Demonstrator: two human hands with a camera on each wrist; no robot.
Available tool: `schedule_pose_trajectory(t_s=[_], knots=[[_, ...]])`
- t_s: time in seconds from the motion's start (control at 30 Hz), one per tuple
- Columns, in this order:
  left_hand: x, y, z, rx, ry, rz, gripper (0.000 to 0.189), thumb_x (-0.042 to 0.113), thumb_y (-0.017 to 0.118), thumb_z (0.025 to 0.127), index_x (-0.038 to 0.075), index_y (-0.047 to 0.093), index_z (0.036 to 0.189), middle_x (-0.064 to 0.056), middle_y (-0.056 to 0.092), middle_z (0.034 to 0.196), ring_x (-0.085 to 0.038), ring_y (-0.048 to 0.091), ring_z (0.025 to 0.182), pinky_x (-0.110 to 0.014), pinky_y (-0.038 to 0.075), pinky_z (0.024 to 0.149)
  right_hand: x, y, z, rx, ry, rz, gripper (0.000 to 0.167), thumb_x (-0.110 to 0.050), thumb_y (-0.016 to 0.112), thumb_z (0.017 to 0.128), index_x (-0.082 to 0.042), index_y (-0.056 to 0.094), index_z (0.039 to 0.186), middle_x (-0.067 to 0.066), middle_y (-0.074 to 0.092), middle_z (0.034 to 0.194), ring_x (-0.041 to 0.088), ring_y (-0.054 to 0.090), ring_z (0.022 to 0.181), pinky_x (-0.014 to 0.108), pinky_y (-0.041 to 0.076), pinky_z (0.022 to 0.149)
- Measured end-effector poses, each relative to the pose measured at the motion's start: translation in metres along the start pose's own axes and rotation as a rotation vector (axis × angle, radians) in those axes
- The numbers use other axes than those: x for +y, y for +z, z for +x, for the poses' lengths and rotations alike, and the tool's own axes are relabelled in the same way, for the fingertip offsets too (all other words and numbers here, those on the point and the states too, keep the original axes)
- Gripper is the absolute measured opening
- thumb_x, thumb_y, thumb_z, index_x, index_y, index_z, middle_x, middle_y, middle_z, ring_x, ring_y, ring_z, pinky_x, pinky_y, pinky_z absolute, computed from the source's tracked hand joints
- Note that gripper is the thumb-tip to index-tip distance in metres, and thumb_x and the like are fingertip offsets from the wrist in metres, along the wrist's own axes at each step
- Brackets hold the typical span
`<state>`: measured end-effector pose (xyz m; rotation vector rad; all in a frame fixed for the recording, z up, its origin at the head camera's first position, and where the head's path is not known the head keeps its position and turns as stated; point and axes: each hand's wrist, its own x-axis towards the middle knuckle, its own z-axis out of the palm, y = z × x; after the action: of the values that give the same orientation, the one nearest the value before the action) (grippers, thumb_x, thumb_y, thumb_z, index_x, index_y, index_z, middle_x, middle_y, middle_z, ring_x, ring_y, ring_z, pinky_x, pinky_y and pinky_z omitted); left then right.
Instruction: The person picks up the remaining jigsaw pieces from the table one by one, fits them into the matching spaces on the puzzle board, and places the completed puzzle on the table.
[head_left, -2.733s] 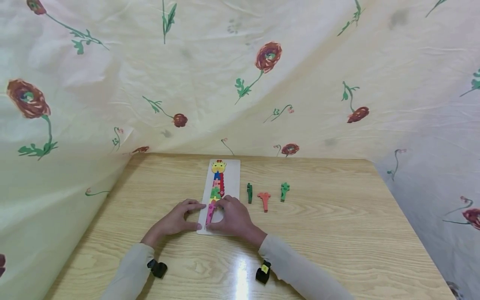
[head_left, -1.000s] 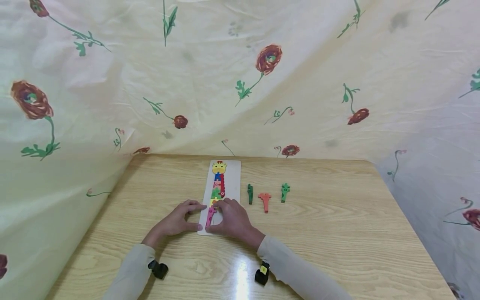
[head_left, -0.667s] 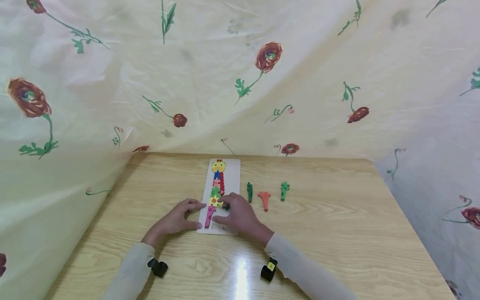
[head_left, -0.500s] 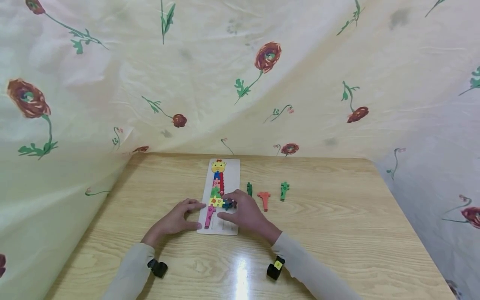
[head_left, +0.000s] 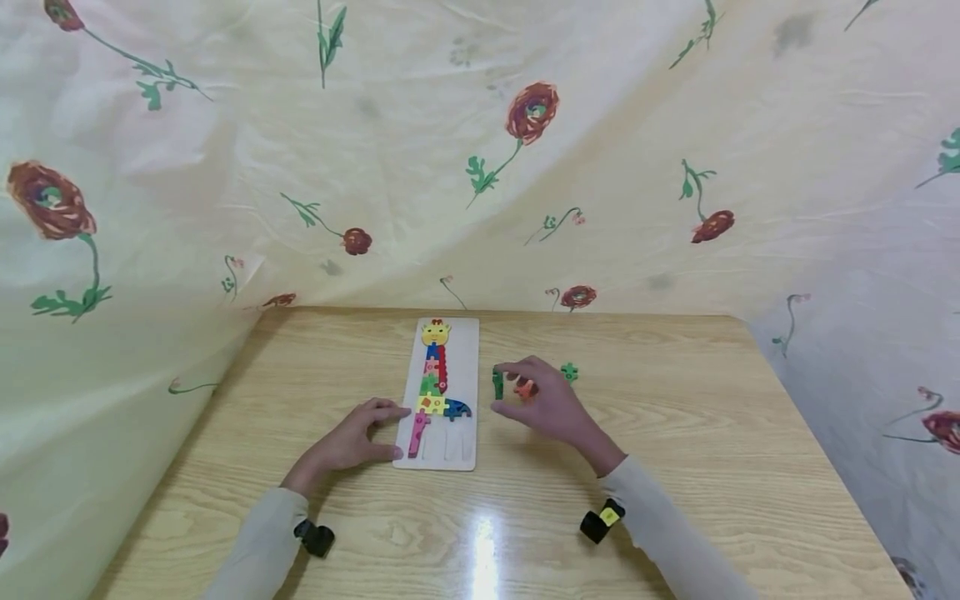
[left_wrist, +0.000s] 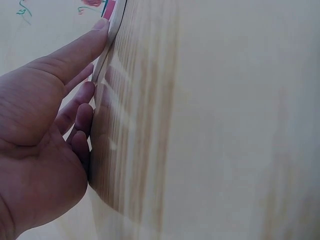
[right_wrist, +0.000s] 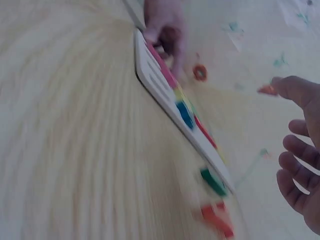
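Observation:
A white puzzle board (head_left: 462,350) holds a giraffe of coloured pieces, with a pink leg piece (head_left: 417,435) and a dark blue piece (head_left: 457,408) low down. My left hand (head_left: 351,435) rests at the board's left edge; in the left wrist view its thumb and fingertips touch the rim (left_wrist: 114,31). To the right of the board, my right hand (head_left: 546,402) hovers with thumb and forefinger spread beside a dark green piece (head_left: 498,384). The right wrist view shows that hand (right_wrist: 305,150) apart from the dark green piece (right_wrist: 213,181), holding nothing.
An orange-red piece (head_left: 524,389) lies partly hidden under the right hand. Behind that hand a green piece (head_left: 570,372) shows only its upper end. Empty leg slots (head_left: 448,444) are at the board's lower right. A flowered cloth (head_left: 420,167) hangs behind the wooden table (head_left: 675,400).
My right hand has left the pink leg piece on the board and moved right to the loose pieces. The dark blue piece it covered now shows. My left hand has stayed put.

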<state>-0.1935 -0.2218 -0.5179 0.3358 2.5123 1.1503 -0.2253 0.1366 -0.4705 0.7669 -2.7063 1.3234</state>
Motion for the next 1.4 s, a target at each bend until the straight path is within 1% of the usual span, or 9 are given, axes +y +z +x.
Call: schedule_pose_trajectory(t_s=[0.1,0.23,0.4,0.47,0.53,0.73,0.97,1.2,1.4], knots=[[0.000,0.000,-0.001,0.001,-0.009,-0.003,0.063,0.032,0.084,0.085,0.028,0.061,0.143,-0.007,0.046,0.150,-0.034,0.037,0.142,-0.061,0.029,0.118,0.011,-0.015,-0.004,0.031,-0.001,-0.013,0.055,-0.035,0.084,0.086,-0.014,0.068,0.133,0.012,0.066,0.116,0.034,0.063,0.099,0.048,0.056,0.076],[-0.001,0.001,-0.001,0.005,-0.014,-0.015,0.063,0.032,0.085,0.085,0.029,0.061,0.143,-0.006,0.046,0.150,-0.033,0.037,0.142,-0.061,0.029,0.118,0.030,-0.033,-0.008,0.080,0.003,-0.016,0.055,-0.032,0.085,0.085,-0.012,0.068,0.134,0.015,0.066,0.115,0.037,0.064,0.101,0.050,0.056,0.077],[0.000,0.001,-0.002,0.008,-0.018,-0.018,0.062,0.031,0.085,0.085,0.029,0.061,0.143,-0.006,0.047,0.149,-0.033,0.037,0.142,-0.061,0.029,0.119,0.050,-0.050,-0.014,0.121,0.093,-0.068,0.061,-0.034,0.086,0.084,-0.012,0.066,0.136,0.019,0.065,0.117,0.037,0.064,0.101,0.044,0.055,0.076],[0.001,0.001,-0.002,0.009,-0.018,-0.016,0.062,0.029,0.085,0.085,0.028,0.061,0.143,-0.007,0.047,0.149,-0.033,0.037,0.142,-0.061,0.028,0.119,0.056,-0.056,-0.016,0.125,0.143,-0.078,0.064,-0.037,0.087,0.083,-0.012,0.064,0.138,0.019,0.064,0.118,0.038,0.063,0.103,0.044,0.054,0.077],[0.001,0.000,-0.002,0.009,-0.016,-0.011,0.062,0.029,0.084,0.086,0.027,0.061,0.143,-0.007,0.047,0.150,-0.034,0.037,0.142,-0.061,0.028,0.119,0.060,-0.060,-0.017,0.122,0.183,-0.083,0.068,-0.040,0.087,0.082,-0.012,0.062,0.140,0.019,0.064,0.120,0.039,0.062,0.105,0.047,0.054,0.080],[0.001,0.000,-0.003,0.001,-0.005,-0.012,0.062,0.030,0.084,0.087,0.024,0.060,0.144,-0.008,0.047,0.148,-0.035,0.037,0.141,-0.062,0.028,0.118,0.075,-0.064,-0.021,0.124,0.250,-0.109,0.080,-0.046,0.087,0.080,-0.007,0.057,0.144,0.021,0.062,0.127,0.039,0.059,0.111,0.053,0.052,0.086],[0.002,0.000,-0.004,0.004,0.000,-0.014,0.062,0.030,0.083,0.087,0.024,0.061,0.144,-0.008,0.048,0.148,-0.035,0.038,0.140,-0.063,0.029,0.118,0.087,-0.066,-0.023,0.113,0.301,-0.123,0.083,-0.045,0.087,0.080,-0.007,0.055,0.145,0.021,0.060,0.130,0.038,0.057,0.113,0.053,0.051,0.090],[0.001,0.000,-0.002,0.003,0.001,-0.019,0.062,0.029,0.084,0.086,0.023,0.061,0.143,-0.008,0.048,0.148,-0.034,0.038,0.141,-0.061,0.029,0.118,0.096,-0.064,-0.024,0.080,0.327,-0.146,0.081,-0.042,0.088,0.080,-0.007,0.056,0.145,0.020,0.061,0.125,0.038,0.056,0.111,0.052,0.051,0.087],[0.002,-0.001,0.000,0.003,0.016,-0.027,0.062,0.028,0.085,0.085,0.023,0.062,0.142,-0.008,0.049,0.146,-0.035,0.039,0.140,-0.061,0.029,0.118,0.101,-0.061,-0.025,0.048,0.335,-0.151,0.087,-0.047,0.088,0.079,-0.006,0.053,0.147,0.017,0.059,0.123,0.035,0.056,0.108,0.050,0.051,0.086]])
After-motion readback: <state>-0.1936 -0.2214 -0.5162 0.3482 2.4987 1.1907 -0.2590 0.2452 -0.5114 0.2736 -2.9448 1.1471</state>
